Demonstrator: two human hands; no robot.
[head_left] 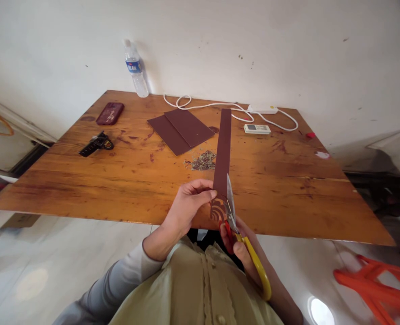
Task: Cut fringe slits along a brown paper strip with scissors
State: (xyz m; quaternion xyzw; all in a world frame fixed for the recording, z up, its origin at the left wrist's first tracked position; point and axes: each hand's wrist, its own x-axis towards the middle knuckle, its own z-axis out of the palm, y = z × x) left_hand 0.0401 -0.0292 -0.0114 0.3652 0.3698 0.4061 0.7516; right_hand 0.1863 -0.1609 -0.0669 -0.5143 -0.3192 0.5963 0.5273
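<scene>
Big brown wooden table [274,180] fills most of the view. On it, toward the far side, two flat maroon rectangular sheets [191,127], overlapping, not in use. Right of those: long narrow maroon strip of card-like material [223,144], the work piece, running from the far part of the table to the near edge, in front of the person. Metal scissors with one red and one yellow handle [233,221] lie along its right side at the near end, blades looking slightly parted; can't tell if they bite the edge. Right hand [243,253] is wrapped round the scissor handles. Left hand [186,203] pinches the strip between thumb and fingers, just above a curved openwork pattern [217,210] at its near end. Small heap of fine mixed scraps [203,161] left of the strip. Step, my judgement: trimming the patterned end. Next move calls for a steady left pinch and a short controlled snip, clear of the fingertips.
</scene>
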